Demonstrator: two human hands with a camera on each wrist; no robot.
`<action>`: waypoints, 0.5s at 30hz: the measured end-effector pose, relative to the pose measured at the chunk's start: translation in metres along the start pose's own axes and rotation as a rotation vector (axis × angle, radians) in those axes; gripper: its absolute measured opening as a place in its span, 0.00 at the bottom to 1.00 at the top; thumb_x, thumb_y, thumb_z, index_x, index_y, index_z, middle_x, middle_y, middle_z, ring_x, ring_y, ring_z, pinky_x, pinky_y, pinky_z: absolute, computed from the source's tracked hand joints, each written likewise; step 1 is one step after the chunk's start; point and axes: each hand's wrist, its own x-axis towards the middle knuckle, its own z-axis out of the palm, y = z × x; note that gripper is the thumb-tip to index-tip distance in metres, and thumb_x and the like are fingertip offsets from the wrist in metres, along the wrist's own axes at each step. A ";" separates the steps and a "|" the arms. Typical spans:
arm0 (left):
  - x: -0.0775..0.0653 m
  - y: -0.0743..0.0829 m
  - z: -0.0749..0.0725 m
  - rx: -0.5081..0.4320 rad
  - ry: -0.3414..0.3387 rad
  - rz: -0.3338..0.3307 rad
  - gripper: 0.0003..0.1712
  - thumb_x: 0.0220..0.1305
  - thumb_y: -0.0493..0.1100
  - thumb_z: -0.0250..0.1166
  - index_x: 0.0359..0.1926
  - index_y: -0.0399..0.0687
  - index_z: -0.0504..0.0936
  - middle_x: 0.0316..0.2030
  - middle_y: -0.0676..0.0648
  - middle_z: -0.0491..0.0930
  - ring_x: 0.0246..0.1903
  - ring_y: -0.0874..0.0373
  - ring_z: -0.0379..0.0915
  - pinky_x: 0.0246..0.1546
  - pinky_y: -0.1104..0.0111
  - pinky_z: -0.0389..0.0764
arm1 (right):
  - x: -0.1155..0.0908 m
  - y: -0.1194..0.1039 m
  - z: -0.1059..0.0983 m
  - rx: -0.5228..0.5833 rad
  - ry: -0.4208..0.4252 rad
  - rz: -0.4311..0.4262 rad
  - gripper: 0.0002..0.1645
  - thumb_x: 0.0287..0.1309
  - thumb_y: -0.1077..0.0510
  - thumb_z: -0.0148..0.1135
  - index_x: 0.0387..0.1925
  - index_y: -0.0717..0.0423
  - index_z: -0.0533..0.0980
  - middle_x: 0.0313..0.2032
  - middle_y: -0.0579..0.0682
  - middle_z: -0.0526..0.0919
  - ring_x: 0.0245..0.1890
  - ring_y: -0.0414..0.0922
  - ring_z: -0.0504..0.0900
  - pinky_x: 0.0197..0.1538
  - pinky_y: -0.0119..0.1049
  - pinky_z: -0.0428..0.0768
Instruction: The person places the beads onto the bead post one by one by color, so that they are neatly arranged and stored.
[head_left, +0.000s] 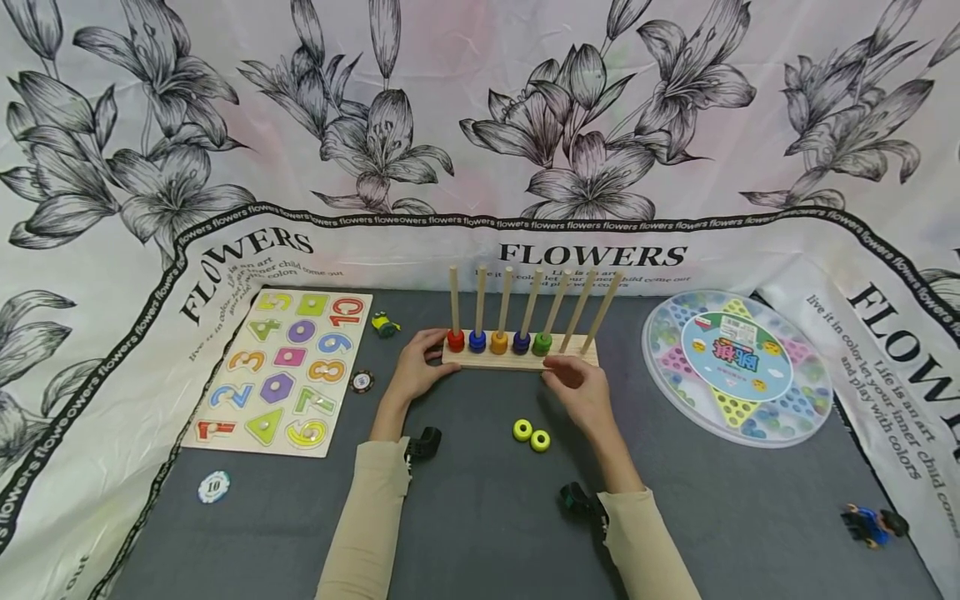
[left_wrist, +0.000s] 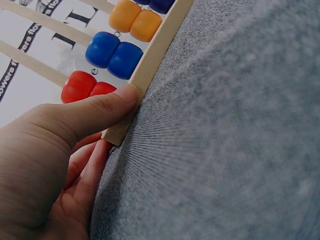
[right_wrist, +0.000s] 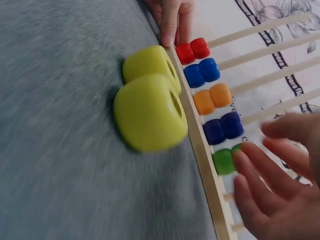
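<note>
A wooden peg stand (head_left: 495, 361) has several upright pegs on a long base. Pairs of beads sit low on its pegs: red (head_left: 455, 341), blue (left_wrist: 125, 60), orange (right_wrist: 204, 101), dark blue (right_wrist: 215, 131) and green (right_wrist: 223, 161). The two rightmost pegs carry no beads. My left hand (head_left: 420, 367) grips the base's left end, thumb on the front edge, other fingers behind. My right hand (head_left: 585, 393) is by the right part of the base, fingers loosely bent, fingertips beside the green beads. Two yellow beads (right_wrist: 150, 120) lie on the cloth in front.
To the left lies a number and shape puzzle board (head_left: 255, 375), with poker chips (head_left: 213, 487) and a small yellow-green toy (head_left: 384, 323) around it. A round board game box (head_left: 660, 358) is at the right. A toy figure (head_left: 873, 525) lies near the right edge.
</note>
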 end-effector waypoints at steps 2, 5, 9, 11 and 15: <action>0.001 0.000 0.001 0.002 -0.002 -0.005 0.38 0.53 0.32 0.75 0.65 0.32 0.73 0.63 0.36 0.69 0.61 0.42 0.69 0.59 0.59 0.78 | -0.008 0.000 -0.007 -0.029 -0.134 0.004 0.15 0.58 0.67 0.68 0.48 0.67 0.82 0.43 0.61 0.86 0.41 0.48 0.85 0.41 0.25 0.82; 0.001 0.001 0.002 0.003 -0.003 -0.004 0.38 0.53 0.32 0.75 0.65 0.33 0.72 0.63 0.36 0.69 0.61 0.42 0.69 0.59 0.59 0.78 | -0.021 0.003 -0.017 -0.096 -0.336 -0.034 0.17 0.61 0.64 0.67 0.51 0.66 0.81 0.45 0.59 0.86 0.42 0.49 0.85 0.42 0.32 0.85; 0.000 0.002 0.002 -0.001 -0.001 -0.003 0.38 0.53 0.32 0.75 0.65 0.32 0.73 0.62 0.35 0.69 0.60 0.42 0.70 0.59 0.58 0.78 | -0.038 0.006 -0.026 -0.161 -0.511 -0.102 0.18 0.62 0.62 0.67 0.53 0.65 0.80 0.46 0.57 0.85 0.43 0.49 0.84 0.44 0.38 0.86; -0.001 0.002 0.002 -0.002 0.001 -0.004 0.38 0.52 0.31 0.76 0.65 0.32 0.73 0.62 0.35 0.69 0.60 0.42 0.70 0.59 0.58 0.78 | -0.044 0.007 -0.028 -0.188 -0.541 -0.124 0.19 0.60 0.60 0.68 0.52 0.63 0.81 0.46 0.55 0.85 0.44 0.48 0.84 0.44 0.38 0.85; -0.001 0.001 0.002 -0.002 0.003 -0.007 0.38 0.53 0.32 0.75 0.65 0.32 0.73 0.62 0.36 0.69 0.60 0.42 0.70 0.59 0.58 0.78 | -0.053 0.006 -0.025 -0.236 -0.538 -0.147 0.20 0.55 0.62 0.72 0.51 0.61 0.81 0.46 0.52 0.84 0.44 0.48 0.83 0.45 0.37 0.85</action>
